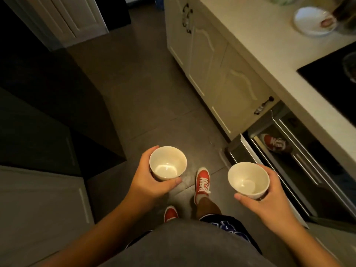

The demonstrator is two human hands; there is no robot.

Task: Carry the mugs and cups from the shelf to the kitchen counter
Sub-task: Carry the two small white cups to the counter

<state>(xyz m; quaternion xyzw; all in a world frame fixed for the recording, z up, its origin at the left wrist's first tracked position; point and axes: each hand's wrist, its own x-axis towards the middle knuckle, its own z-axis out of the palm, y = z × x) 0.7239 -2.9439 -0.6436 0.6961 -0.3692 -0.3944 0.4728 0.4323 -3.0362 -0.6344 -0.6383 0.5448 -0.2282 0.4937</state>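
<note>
Two cream cups, upright, empty: left cup point(168, 163), right cup point(248, 180), held above floor, well apart

Dim kitchen aisle seen from above. Grey-brown tiled floor point(146, 97) runs up the centre. Right: cream cabinets point(215, 74) with arched panel doors and dark metal handles, under a pale counter point(256, 41); a black hob point(335, 83) is set near the counter's right edge, a white plate point(314, 22) toward its far end. Below the hob, a glossy oven front point(300, 162). Left: dark units point(48, 89); a grey cabinet point(38, 209) nearer. Far left, a white panelled door point(77, 16).
</note>
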